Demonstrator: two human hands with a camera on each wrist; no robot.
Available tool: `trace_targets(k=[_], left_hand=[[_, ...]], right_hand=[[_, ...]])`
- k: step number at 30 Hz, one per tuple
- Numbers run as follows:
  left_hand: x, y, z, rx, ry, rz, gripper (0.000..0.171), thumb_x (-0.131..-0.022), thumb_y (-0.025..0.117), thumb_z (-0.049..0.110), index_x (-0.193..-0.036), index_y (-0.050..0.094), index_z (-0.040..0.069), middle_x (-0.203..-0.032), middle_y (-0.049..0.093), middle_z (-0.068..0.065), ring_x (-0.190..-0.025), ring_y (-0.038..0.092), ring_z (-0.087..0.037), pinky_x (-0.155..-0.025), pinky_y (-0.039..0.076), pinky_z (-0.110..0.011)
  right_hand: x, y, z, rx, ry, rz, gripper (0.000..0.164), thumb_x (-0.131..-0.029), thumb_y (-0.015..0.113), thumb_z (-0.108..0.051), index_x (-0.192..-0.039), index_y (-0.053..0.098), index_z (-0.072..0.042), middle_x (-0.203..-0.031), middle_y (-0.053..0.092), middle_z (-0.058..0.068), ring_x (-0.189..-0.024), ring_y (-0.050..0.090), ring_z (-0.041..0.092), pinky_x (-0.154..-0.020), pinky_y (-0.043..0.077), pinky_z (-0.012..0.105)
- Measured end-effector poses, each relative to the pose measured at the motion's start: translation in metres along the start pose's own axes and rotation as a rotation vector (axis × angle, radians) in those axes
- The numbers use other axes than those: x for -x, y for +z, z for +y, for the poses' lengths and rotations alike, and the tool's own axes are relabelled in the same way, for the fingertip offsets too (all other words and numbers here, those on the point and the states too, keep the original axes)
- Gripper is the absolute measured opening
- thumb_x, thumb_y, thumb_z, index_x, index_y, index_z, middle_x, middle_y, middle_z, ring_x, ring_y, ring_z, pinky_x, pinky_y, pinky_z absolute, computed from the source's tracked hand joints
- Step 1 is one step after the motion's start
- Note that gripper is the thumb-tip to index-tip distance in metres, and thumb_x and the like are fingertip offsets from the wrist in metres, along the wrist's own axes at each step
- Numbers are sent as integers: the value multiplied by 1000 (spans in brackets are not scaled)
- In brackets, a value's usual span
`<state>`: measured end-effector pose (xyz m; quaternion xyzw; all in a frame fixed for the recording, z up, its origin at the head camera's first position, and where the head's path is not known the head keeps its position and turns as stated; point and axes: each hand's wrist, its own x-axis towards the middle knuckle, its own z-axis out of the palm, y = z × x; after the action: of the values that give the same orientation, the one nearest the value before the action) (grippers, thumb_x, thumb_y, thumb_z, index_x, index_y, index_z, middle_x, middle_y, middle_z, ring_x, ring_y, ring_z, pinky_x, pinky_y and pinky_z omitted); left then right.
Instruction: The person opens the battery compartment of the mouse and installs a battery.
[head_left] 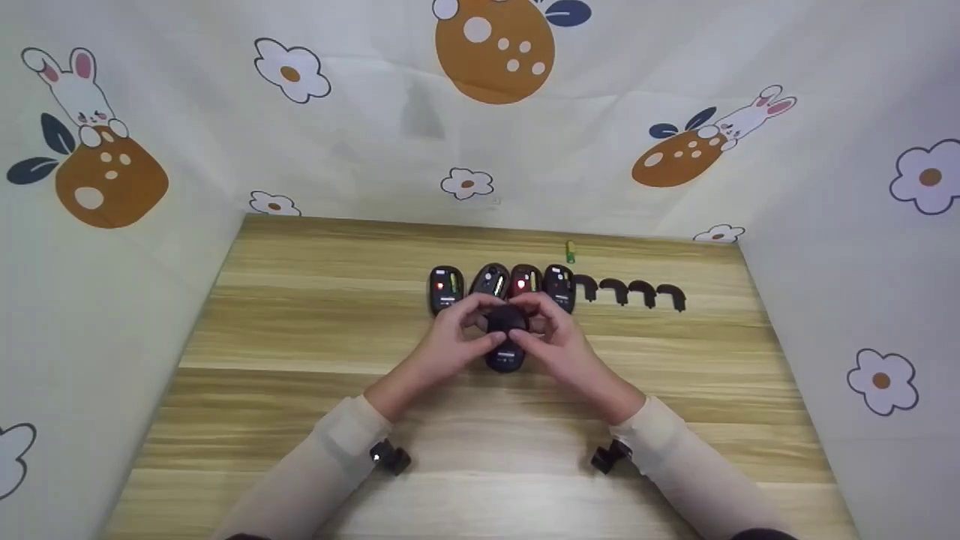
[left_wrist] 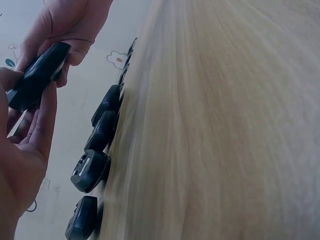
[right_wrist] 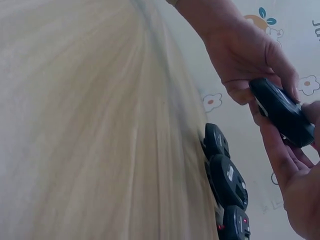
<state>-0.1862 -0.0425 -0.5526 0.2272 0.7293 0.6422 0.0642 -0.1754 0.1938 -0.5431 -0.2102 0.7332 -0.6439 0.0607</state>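
Note:
Both hands hold one black computer mouse (head_left: 505, 358) between them, above the wooden table, with its labelled underside facing up. My left hand (head_left: 455, 336) grips its left side and my right hand (head_left: 553, 334) its right side, thumbs on the upward face. The fingers hide part of the mouse, so whether its battery cover is on cannot be told. In the left wrist view the mouse (left_wrist: 37, 77) is tilted between the hands; the right wrist view shows the mouse (right_wrist: 282, 112) edge-on. Just beyond the hands, several other mice lie underside up, batteries showing in some, including a black mouse (head_left: 447, 289).
To the right of the row lie several curved dark covers, such as the rightmost cover (head_left: 673, 295). A green battery (head_left: 571, 252) lies behind the row. Printed cloth walls (head_left: 360, 150) enclose the wooden table (head_left: 300, 315) at the back and sides.

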Motion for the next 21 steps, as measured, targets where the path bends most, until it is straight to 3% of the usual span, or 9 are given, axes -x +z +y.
trace_targets(k=[10,21], left_hand=[[2,2,3,-14,9,-40,43,-97,83,10,-137,68,9,-127,72,-7,-107,71,-26,-109,56,-50],[3,4,2,-54,14,-45,41,-97,83,10,-135,68,9,-123,74,-6,-106,71,-26,-111,54,-51]], right_hand=[[0,-11,-5,7,20,-153,53,-98,75,5,-145,56,-12,-141,56,19,-117,71,40,-93,67,49],[0,-14,-9,16,26,-178,52,-97,77,5,-144,58,-7,-141,57,20,-118,71,39,-92,67,48]])
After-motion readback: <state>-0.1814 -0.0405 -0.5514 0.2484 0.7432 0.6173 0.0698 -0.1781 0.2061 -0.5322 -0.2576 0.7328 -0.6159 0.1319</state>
